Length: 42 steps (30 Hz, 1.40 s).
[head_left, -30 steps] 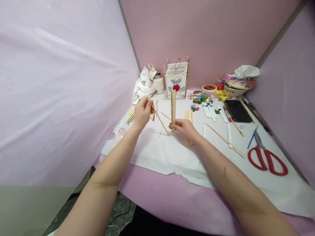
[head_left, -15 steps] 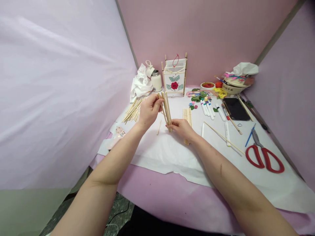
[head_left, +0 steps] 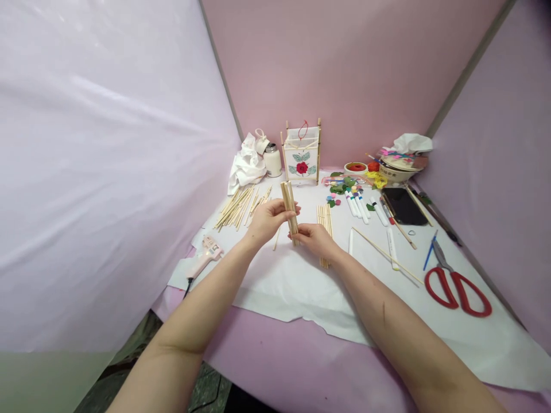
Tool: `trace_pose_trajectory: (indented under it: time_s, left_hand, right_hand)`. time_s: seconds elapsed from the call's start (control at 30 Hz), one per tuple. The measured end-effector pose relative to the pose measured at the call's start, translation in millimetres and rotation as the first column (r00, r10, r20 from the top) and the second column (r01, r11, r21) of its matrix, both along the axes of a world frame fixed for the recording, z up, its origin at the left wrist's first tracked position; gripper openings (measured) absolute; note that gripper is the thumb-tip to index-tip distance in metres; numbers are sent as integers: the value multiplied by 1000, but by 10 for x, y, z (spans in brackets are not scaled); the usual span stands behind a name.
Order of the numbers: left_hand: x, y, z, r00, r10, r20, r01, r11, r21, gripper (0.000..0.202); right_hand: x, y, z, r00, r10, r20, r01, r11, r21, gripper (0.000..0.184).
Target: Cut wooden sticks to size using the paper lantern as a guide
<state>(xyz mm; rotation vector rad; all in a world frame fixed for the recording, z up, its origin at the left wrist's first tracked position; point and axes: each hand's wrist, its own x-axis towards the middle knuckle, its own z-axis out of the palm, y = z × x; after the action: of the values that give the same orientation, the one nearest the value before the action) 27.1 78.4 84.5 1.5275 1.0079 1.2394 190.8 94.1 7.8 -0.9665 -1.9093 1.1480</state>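
Both hands hold a small bundle of wooden sticks (head_left: 288,202) upright over the white paper (head_left: 301,281). My left hand (head_left: 269,221) is wrapped round the bundle's middle from the left. My right hand (head_left: 315,238) pinches its lower end against the paper. A flat row of sticks (head_left: 324,221) lies just right of my right hand, and a loose pile of sticks (head_left: 239,205) lies to the left. A single stick (head_left: 276,241) rests on the paper under my left hand.
A pink glue gun (head_left: 204,257) lies at the paper's left edge. A paper lantern (head_left: 301,152) and a small jar (head_left: 272,159) stand at the back. Markers (head_left: 359,205), a dark phone (head_left: 403,205), a long skewer (head_left: 385,255) and red scissors (head_left: 458,284) lie on the right.
My left hand brought its single stick to the bundle held by my right hand and now grips the bundle too. The view tilted down, and the glue gun came into sight.
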Motion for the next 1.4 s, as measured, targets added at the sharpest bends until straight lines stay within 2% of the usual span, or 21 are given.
trace_pose_trajectory:
  time_s: [0.17, 0.33, 0.5, 0.63, 0.8, 0.87, 0.97, 1.0, 1.07, 1.1, 1.13, 1.17, 1.27, 1.4]
  left_hand:
    - [75, 1, 12, 997, 45, -70, -44, 999, 19, 14]
    - [107, -59, 17, 989, 95, -115, -83, 991, 103, 11]
    - [123, -124, -21, 980, 117, -160, -97, 987, 126, 10]
    - [89, -134, -18, 980, 122, -160, -105, 988, 112, 10]
    - [63, -137, -25, 987, 97, -132, -85, 992, 87, 10]
    - [23, -93, -16, 993, 33, -111, -27, 998, 62, 11]
    - [-196, 92, 30, 992, -105, -67, 106, 994, 15, 26]
    - [-320, 186, 46, 993, -98, -61, 99, 995, 1, 33]
    - [-624, 397, 58, 993, 31, -114, -36, 999, -38, 36]
    - [-785, 502, 48, 969, 168, -181, -178, 983, -43, 32]
    - [-938, 598, 26, 909, 308, -281, -327, 945, -23, 26]
    - [-1076, 680, -7, 871, 366, -328, -391, 920, -11, 20]
    - [-1328, 835, -156, 802, 412, -433, -453, 891, 7, 8]
    - [-1298, 922, -357, 745, 374, -552, -445, 896, 7, 10]
  right_hand:
    - [-8, -2, -19, 999, -3, -53, 1, 999, -42, 20]
    - [-19, 6, -34, 987, 50, -152, -62, 995, -72, 21]
    - [0, -1, -62, 999, 39, -38, -40, 999, -37, 22]
    - [-12, -24, -87, 1000, 18, -22, -18, 1000, -2, 23]
    - [-41, -57, -76, 1000, 8, 22, -9, 1000, 22, 24]
    - [-43, -64, -66, 999, 8, 35, -9, 1000, 23, 25]
    - [-39, -66, -61, 998, -8, 58, 7, 1000, 29, 25]
    - [-37, -64, -64, 998, -14, 64, 12, 1000, 26, 25]
    - [-35, -57, -74, 998, -17, 66, 17, 1000, 3, 25]
    - [-35, -52, -80, 998, -16, 61, 17, 1000, -11, 25]
    - [-35, -48, -84, 998, -15, 55, 16, 1000, -24, 25]
    - [-37, -45, -86, 999, -15, 47, 16, 999, -33, 25]
    - [-45, -42, -77, 999, -18, 31, 20, 999, -43, 23]
    - [-51, -48, -51, 999, -21, 32, 23, 998, -61, 23]
